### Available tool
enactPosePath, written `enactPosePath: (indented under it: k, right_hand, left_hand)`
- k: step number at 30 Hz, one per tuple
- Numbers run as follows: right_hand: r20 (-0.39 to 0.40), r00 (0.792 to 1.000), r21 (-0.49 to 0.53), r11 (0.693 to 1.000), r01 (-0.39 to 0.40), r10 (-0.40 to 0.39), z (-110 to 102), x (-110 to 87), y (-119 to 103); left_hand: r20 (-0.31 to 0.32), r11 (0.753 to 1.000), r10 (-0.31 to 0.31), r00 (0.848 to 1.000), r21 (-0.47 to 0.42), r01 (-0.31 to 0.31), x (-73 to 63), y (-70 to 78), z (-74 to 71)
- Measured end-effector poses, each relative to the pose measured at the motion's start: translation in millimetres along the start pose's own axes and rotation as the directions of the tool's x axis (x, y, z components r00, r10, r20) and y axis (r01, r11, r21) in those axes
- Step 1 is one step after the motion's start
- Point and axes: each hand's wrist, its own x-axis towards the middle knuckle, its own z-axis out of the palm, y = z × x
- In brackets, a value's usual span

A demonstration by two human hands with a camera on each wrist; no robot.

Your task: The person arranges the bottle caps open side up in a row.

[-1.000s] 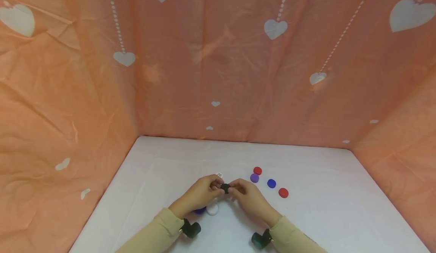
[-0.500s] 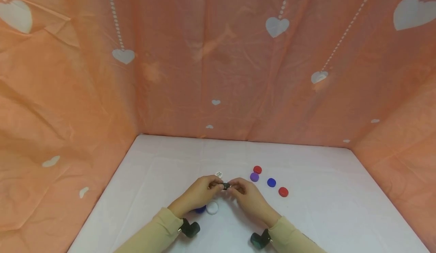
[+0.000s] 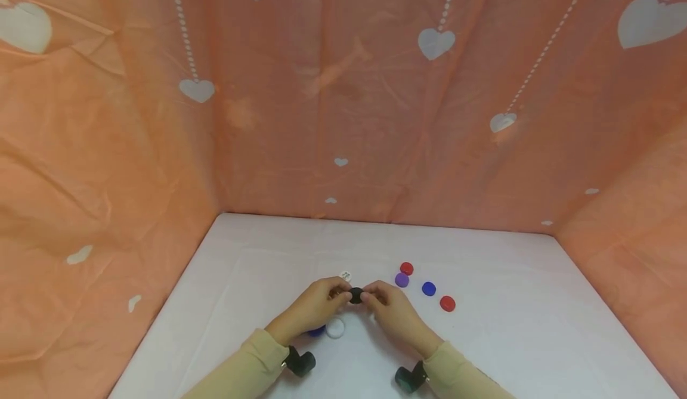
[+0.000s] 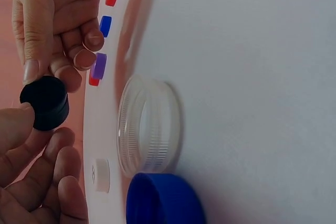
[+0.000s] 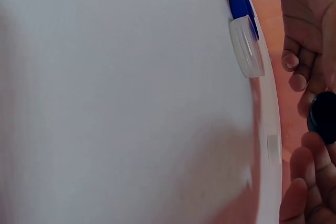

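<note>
Between both hands, above the white table, is a small black bottle cap [image 3: 356, 295]. My left hand [image 3: 316, 303] pinches one side of it with thumb and fingers, and my right hand [image 3: 393, 309] pinches the opposite side. In the left wrist view the black cap [image 4: 47, 102] shows its round face and its side wall, with thumb tips at its edge. Below the left hand lie a clear lid [image 3: 335, 328] and a blue cap [image 3: 316, 331], partly hidden by that hand. A white cap [image 3: 345, 275] with a dark mark lies just beyond the left fingers.
Right of the hands lie a far red cap [image 3: 406, 268], a purple cap [image 3: 402, 280] close to it, a blue cap [image 3: 429, 289] and a nearer red cap [image 3: 448, 303]. Orange cloth [image 3: 376, 118] with white hearts walls in the white table [image 3: 510, 280].
The black cap has been turned between the fingers: half a second ago it looked thinner, and now a rounder dark face shows. Both hands have stayed nearly in place.
</note>
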Motion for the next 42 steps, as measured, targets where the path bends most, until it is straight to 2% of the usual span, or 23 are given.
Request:
enactPosePath:
  k: [16, 23, 29, 36, 42]
  right_hand:
    - [0.020, 1.000, 0.031, 0.999, -0.006, 0.006, -1.0, -3.0, -1.3]
    - [0.075, 0.996, 0.077, 0.996, -0.052, 0.046, -0.5, -5.0, -1.2]
    - [0.069, 0.997, 0.064, 0.997, -0.032, 0.027, 1.0, -5.5, 0.3]
    - [0.076, 0.996, 0.049, 0.997, -0.056, 0.052, 2.3, -5.7, 2.6]
    - [0.103, 0.994, 0.024, 0.999, -0.028, 0.025, 3.2, -7.2, 5.7]
  left_hand:
    - [-0.014, 0.999, 0.004, 1.000, -0.049, -0.005, -3.1, -0.9, -0.2]
    - [-0.010, 1.000, -0.011, 1.000, -0.028, 0.011, -4.9, 1.1, 0.4]
    - [-0.005, 1.000, -0.005, 1.000, -0.017, 0.005, -5.2, 1.6, -0.1]
    - [0.049, 1.000, -0.003, 0.999, -0.016, 0.004, -6.2, -0.3, 0.5]
    - [0.091, 0.995, 0.017, 0.996, 0.094, -0.026, -5.4, -6.6, 3.9]
